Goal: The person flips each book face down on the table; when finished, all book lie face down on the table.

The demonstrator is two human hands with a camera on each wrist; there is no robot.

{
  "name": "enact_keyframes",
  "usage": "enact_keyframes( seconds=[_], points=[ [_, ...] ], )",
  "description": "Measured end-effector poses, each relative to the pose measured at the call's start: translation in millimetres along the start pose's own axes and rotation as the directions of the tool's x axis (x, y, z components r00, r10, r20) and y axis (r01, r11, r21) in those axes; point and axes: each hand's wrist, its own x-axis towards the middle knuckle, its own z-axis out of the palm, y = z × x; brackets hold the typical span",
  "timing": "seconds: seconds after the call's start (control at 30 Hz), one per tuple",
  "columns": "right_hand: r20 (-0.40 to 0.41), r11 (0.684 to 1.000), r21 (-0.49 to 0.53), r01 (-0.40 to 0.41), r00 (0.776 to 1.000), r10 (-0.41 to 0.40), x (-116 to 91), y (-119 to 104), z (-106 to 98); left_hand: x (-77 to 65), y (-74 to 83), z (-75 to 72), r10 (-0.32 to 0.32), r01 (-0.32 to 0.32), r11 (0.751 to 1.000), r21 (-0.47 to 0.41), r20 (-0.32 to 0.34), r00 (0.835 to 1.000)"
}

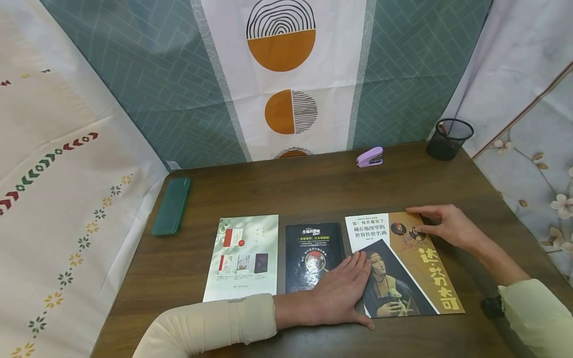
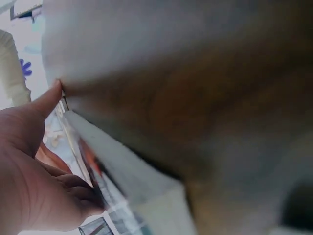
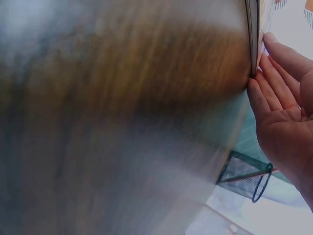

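Your left grip (image 1: pixel 335 292) and right grip (image 1: pixel 447 226), fingers extended, touch the left edge and upper-right corner of the painting-covered book (image 1: pixel 405 268), lower right of frame, probably steadying it beside the black book (image 1: pixel 311 258).

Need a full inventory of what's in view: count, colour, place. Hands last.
Table: 1, brown, under everything
Pale book: 1, pale green, left in row
Dark book: 1, near-black, middle
Painting-cover book: 1, gold/white/dark, right
Flat case: 1, green, table's left side
Stapler: 1, lilac, back
Mesh cup: 1, black, back right; contents uncountable
Hanging cloths: several, teal/white/orange behind, patterned pale ones at sides
Sleeves: 2, cream, both arms
Left hand: 1, painting-cover book's left edge
Right hand: 1, its upper right corner
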Motion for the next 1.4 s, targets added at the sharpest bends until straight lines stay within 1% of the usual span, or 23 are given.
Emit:
enact_keyframes(
  seconds=[0.13,0.23,0.4,0.53,0.6,0.67,0.77,0.87,0.93,1.0,1.1,1.2,1.23,1.27,1.33,1.4],
  points=[
    [-0.006,1.000,-0.014,0.009,1.000,-0.009,-0.4,-2.1,0.5,1.7,1.6,-5.0,0.005,-0.005,0.999,0.051,0.008,1.000],
    [-0.009,0.999,-0.034,0.019,1.000,-0.019,-1.8,-3.1,0.8,3.7,2.1,-7.7,0.023,-0.024,0.994,0.108,0.010,1.000],
    [-0.007,0.997,-0.066,0.026,1.000,-0.026,-3.7,-3.4,0.6,7.9,1.8,-10.4,0.085,-0.078,0.982,0.173,-0.033,0.996],
    [0.001,0.997,-0.075,0.028,1.000,-0.028,-4.0,-2.8,0.2,8.7,1.1,-12.6,0.148,-0.130,0.968,0.215,-0.071,0.986],
    [0.003,0.996,-0.078,0.033,0.999,-0.033,-4.3,-2.7,0.3,7.6,0.9,-14.0,0.191,-0.165,0.953,0.253,-0.082,0.978],
    [0.006,0.996,-0.083,0.041,0.999,-0.041,-5.0,-2.5,0.3,5.9,0.6,-15.8,0.239,-0.205,0.937,0.281,-0.095,0.966],
    [0.009,0.994,-0.091,0.058,0.998,-0.057,-6.5,-1.8,0.2,2.3,0.6,-17.8,0.312,-0.260,0.911,0.319,-0.120,0.943],
    [0.019,0.992,-0.095,0.078,0.997,-0.077,-8.0,-0.3,-0.2,-1.0,0.9,-18.3,0.360,-0.284,0.892,0.352,-0.172,0.917],
    [0.020,0.989,-0.102,0.105,0.994,-0.104,-9.3,1.8,-0.8,-2.7,0.8,-19.1,0.374,-0.282,0.887,0.366,-0.210,0.903],
    [0.023,0.987,-0.097,0.127,0.992,-0.126,-10.8,4.3,-1.7,-5.1,-0.2,-21.2,0.374,-0.273,0.889,0.367,-0.242,0.895],
    [0.022,0.982,-0.101,0.162,0.987,-0.160,-13.1,8.2,-2.9,-9.1,-3.5,-27.2,0.356,-0.263,0.912,0.314,-0.290,0.888],
    [0.032,0.979,-0.091,0.180,0.983,-0.178,-15.1,10.8,-4.4,-12.2,-7.8,-34.1,0.330,-0.253,0.936,0.245,-0.365,0.870],
    [0.034,0.978,-0.087,0.188,0.982,-0.185,-15.8,11.7,-4.8,-12.6,-9.3,-36.1,0.323,-0.251,0.942,0.224,-0.394,0.861],
    [0.046,0.980,-0.069,0.184,0.982,-0.182,-16.6,12.7,-5.5,-12.8,-10.6,-38.3,0.314,-0.253,0.947,0.197,-0.417,0.853],
    [0.085,0.988,0.011,0.155,0.984,-0.155,-18.2,14.2,-7.0,-13.0,-13.6,-43.5,0.295,-0.256,0.956,0.147,-0.447,0.844],
    [0.112,0.989,0.077,0.129,0.984,-0.137,-19.7,15.6,-8.1,-13.4,-16.5,-48.3,0.270,-0.260,0.962,0.085,-0.459,0.846]
  ],
)
